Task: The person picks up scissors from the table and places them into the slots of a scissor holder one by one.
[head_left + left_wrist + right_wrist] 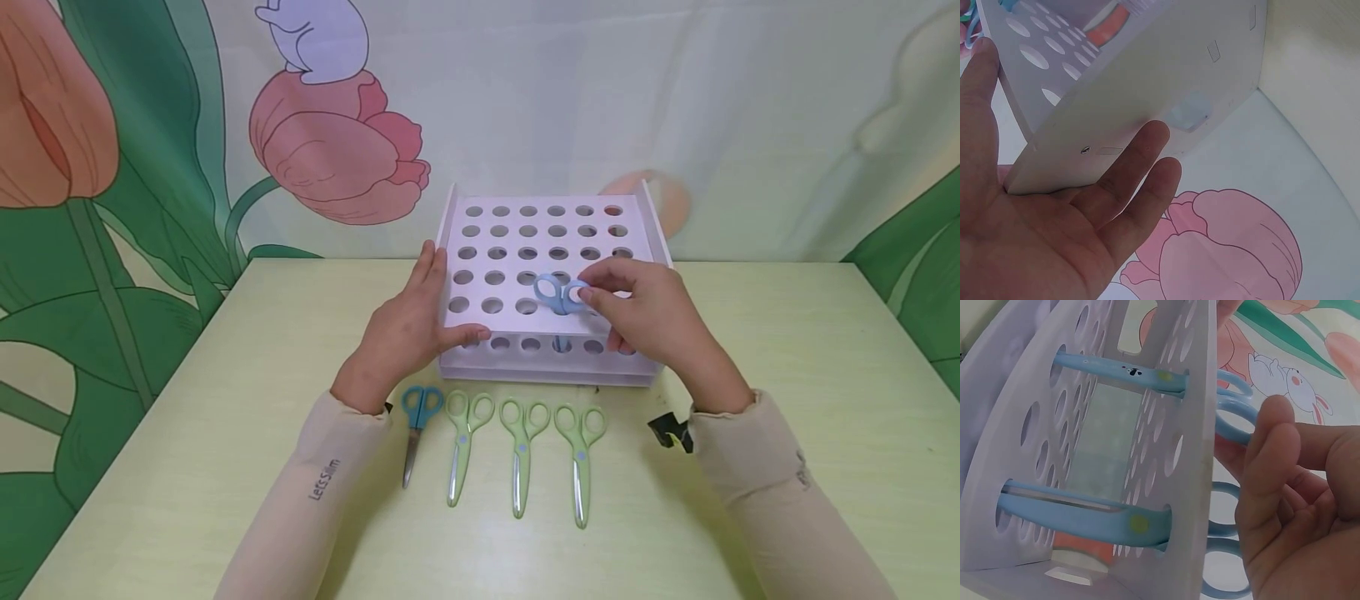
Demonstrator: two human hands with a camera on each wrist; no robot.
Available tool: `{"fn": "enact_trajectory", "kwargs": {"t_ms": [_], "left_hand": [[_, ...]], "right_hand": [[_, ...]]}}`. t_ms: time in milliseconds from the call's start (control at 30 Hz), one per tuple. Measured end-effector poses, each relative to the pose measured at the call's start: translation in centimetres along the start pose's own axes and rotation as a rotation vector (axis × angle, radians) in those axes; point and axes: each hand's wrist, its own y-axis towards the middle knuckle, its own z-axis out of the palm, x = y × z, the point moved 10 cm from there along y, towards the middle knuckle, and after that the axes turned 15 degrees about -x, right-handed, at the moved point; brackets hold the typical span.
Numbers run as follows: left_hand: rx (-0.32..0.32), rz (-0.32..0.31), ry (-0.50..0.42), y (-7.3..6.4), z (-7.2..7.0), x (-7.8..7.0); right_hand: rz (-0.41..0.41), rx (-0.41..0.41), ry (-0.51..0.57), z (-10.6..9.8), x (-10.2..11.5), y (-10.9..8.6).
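Observation:
A white rack (506, 321) with two tiers of round holes stands on the table. Light blue scissors (561, 298) stand in a front-row hole, blades down through both tiers. At their handle, my right hand (648, 308) pinches one loop between thumb and finger. Another pair of light blue scissors (1079, 515) sits in the rack nearer its right end; my right hand hides it in the head view. My left hand (401, 329) rests against the rack's left side, fingers straight along the outer wall and thumb on the top tier's front edge.
In front of the rack lie teal scissors (422, 408) and three green scissors (461, 442), side by side with handles toward the rack. A black and yellow patch (671, 432) shows beside the right sleeve. Behind the table hangs a printed curtain (555, 100).

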Motion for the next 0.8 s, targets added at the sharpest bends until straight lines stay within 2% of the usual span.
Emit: {"fn": "enact_trajectory", "kwargs": {"t_ms": [167,333,567,800], "left_hand": [[-0.005,0.003,0.008,0.0,-0.2,0.1],[0.001,-0.004,0.000,0.0,0.0,0.1],[0.016,-0.020,-0.010,0.0,0.3,0.2],[-0.004,-0.014,-0.002,-0.1,-0.2,0.4]], "right_hand": [[0.009,-0.004,-0.003,-0.3,0.5,-0.1],[0.012,-0.062,0.009,-1.8,1.3,-0.6],[-0.040,-0.163,0.093,-4.3,3.2,-2.1],[-0.137,-0.160,0.176,-4.7,4.5,-3.7]]}}
